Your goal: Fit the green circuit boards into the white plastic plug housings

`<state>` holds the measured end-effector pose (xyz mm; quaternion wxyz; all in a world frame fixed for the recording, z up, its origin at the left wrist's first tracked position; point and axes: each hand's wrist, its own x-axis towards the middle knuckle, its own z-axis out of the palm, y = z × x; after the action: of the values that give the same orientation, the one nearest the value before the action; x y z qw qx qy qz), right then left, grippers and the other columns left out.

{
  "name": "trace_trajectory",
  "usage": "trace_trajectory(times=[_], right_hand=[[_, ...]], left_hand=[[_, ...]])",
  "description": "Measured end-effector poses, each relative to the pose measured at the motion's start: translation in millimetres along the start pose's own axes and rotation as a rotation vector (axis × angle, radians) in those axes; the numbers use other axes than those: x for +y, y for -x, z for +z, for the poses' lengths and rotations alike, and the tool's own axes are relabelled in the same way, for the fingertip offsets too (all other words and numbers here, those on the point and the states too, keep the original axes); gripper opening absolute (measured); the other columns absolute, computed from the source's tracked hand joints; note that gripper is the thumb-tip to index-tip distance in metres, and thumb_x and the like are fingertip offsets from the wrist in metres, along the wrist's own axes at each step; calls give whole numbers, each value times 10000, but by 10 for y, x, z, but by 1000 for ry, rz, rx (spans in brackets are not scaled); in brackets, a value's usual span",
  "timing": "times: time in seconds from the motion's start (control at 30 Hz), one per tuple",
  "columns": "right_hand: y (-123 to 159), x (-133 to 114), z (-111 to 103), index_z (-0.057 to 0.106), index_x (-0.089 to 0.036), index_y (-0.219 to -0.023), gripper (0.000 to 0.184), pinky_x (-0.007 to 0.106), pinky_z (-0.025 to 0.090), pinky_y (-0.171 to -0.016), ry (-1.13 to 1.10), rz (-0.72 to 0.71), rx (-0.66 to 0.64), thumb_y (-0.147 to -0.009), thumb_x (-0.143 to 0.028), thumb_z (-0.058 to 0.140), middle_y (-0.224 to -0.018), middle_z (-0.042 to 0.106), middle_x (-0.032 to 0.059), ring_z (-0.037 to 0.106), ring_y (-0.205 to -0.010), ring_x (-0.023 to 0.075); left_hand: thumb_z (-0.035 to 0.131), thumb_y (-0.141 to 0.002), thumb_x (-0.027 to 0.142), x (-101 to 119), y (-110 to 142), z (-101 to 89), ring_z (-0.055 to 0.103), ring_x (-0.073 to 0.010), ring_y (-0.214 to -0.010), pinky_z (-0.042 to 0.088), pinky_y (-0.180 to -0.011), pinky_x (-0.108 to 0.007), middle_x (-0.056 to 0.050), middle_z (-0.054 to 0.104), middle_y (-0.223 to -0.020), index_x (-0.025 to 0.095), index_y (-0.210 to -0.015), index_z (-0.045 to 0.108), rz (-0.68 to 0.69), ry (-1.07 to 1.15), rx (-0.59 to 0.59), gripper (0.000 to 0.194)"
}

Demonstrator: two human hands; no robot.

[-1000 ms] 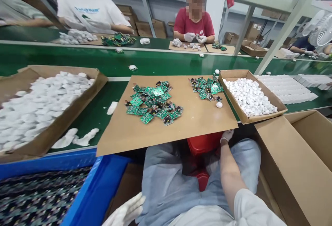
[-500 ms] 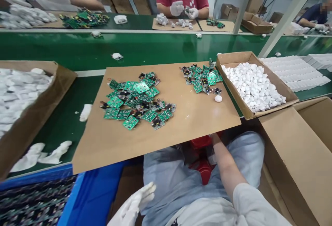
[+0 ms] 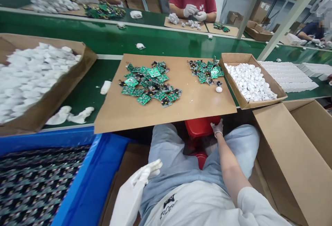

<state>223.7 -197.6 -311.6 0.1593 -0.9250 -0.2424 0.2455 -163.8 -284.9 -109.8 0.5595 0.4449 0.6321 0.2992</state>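
Left hand (image 3: 145, 174) is extended, unclenched, near the thigh (image 3: 167, 141). Right hand (image 3: 218, 127) is at the stool (image 3: 197, 129); grip cannot be determined. Boards (image 3: 149, 82) lie on cardboard (image 3: 145, 117).

Counting two heaps of circuit boards (image 3: 153, 80) on the near brown sheet (image 3: 202, 108), one shallow box (image 3: 238, 58) at either side, one blue bin (image 3: 95, 177) front-left, one carton (image 3: 290, 160) front-right.

Right hand (image 3: 218, 128): hidden under the cardboard sheet (image 3: 204, 103) half a second ago, now visible at the red plastic object (image 3: 197, 128).
Left hand (image 3: 145, 174): raised from beside the left thigh (image 3: 164, 144); more white sleeve (image 3: 127, 203) shows.
White piece (image 3: 140, 46): farther right along the belt (image 3: 173, 50).
Shirt print (image 3: 168, 205): now in full view.
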Motion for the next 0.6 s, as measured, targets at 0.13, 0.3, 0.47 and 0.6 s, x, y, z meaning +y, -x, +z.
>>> trace_trajectory(times=[0.13, 0.3, 0.47, 0.6], right_hand=[[-21, -67, -29, 541, -162, -1309, 418, 488, 514, -950, 19, -6, -7, -942, -345, 624, -1344, 546, 125, 590, -1153, 276], [105, -176, 10, 555, -155, -1289, 398, 480, 521, -940, 54, -36, -37, -942, -337, 627, -1325, 560, 124, 598, -1137, 269], [443, -290, 138, 564, -164, -1276, 376, 476, 529, -927, 72, -51, -105, -947, -337, 620, -1306, 574, 111, 607, -1119, 261], [725, -351, 150, 570, -170, -1265, 358, 461, 541, -906, 49, -75, -140, -950, -335, 615, -1282, 587, 102, 620, -1092, 251]], left_hand=[[660, -725, 623, -246, 92, -192, 699, -345, -1028, 564, -936, -458, -116, 750, -1138, 176, -1030, 743, 6, 100, 40, 548], [703, -691, 607, -464, 161, -258, 705, -350, -1014, 576, -927, -458, -120, 753, -1130, 168, -1021, 742, 11, 199, 88, 552], [641, -730, 640, -336, 270, -150, 693, -357, -1036, 516, -995, -523, -146, 741, -1149, 149, -1037, 736, 23, 122, 61, 587], [618, -758, 623, -277, 335, -135, 685, -351, -1055, 487, -1021, -532, -144, 734, -1168, 156, -1040, 735, 78, 116, 48, 558]])
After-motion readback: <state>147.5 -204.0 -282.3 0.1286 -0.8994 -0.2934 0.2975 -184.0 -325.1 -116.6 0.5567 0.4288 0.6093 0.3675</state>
